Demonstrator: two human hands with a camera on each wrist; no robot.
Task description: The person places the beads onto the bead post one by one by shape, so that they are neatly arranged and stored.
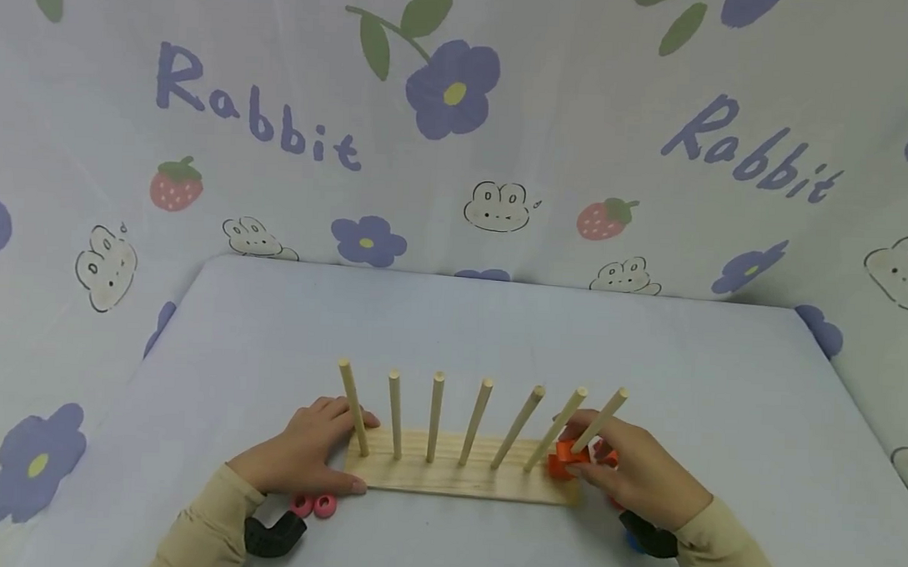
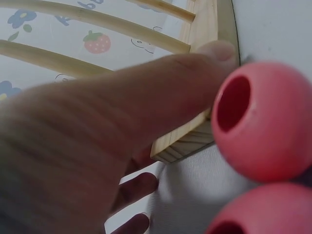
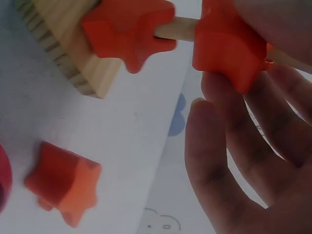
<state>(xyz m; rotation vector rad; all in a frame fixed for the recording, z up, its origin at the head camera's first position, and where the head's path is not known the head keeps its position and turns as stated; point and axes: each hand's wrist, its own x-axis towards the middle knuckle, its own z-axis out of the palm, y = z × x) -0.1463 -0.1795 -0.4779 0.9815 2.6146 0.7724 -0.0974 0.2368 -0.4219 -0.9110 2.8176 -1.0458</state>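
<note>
Steadying the pegboard [image 1: 458,479] at lower centre of the head frame: left hand [image 1: 301,453] grips its left end, thumb along the front edge, fingers round the back. Right hand [image 1: 643,469] is at the other end, pinching the upper orange star [image 3: 224,48], which is threaded partway up the rightmost peg [image 1: 601,419]. Clutter, lower left: two pink beads [image 1: 325,506] on the desk [image 1: 452,333], just below the left hand, holes showing; a black wrist device [image 1: 275,534] sits right beside them. Lower right: second black wrist device [image 1: 651,537] and the right hand partly cover a blue piece [image 1: 635,542] and a red piece [image 1: 616,503]; can't make out their full shapes. Loose orange star [image 3: 63,180] lies on the desk off the board's right end, lower left of the right wrist view. Patterned backdrop [image 1: 550,112] fills the upper frame. Peg contents: rightmost one carries two stars, the lower orange star [image 3: 117,29] down at the board, the pinched one above it with a gap between. Six other pegs [image 1: 475,424] stand in a row to its left.
</note>
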